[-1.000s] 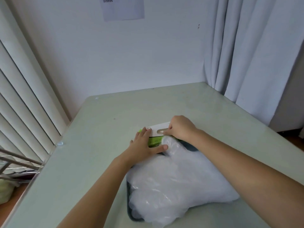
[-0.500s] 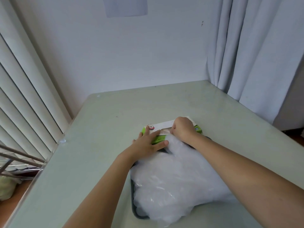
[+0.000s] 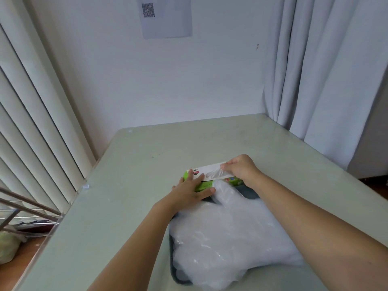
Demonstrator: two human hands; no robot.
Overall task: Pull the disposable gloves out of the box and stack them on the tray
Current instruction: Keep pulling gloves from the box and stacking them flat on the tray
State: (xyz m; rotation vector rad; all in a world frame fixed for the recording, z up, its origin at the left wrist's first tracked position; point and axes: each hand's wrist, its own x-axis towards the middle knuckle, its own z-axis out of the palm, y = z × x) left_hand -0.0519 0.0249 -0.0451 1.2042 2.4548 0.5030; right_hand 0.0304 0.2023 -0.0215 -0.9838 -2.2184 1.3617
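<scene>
Left hand [image 3: 192, 191]: flat on left end of box [image 3: 210, 168], fingers straight over top, thumb along green front face; forearm reaches in from lower left. Right hand [image 3: 241, 169]: fingers curled, pinching clear glove [image 3: 214, 174] at slot in box top. Box lies across far end of tray [image 3: 174, 269], just beyond glove pile [image 3: 226, 234]. Pile covers most of dark tray, spills over near rim. Pale green table [image 3: 136, 206]. White wall [image 3: 210, 80] with paper sheet [image 3: 168, 19]; curtain [image 3: 325, 70] right, blinds [image 3: 31, 122] left.
</scene>
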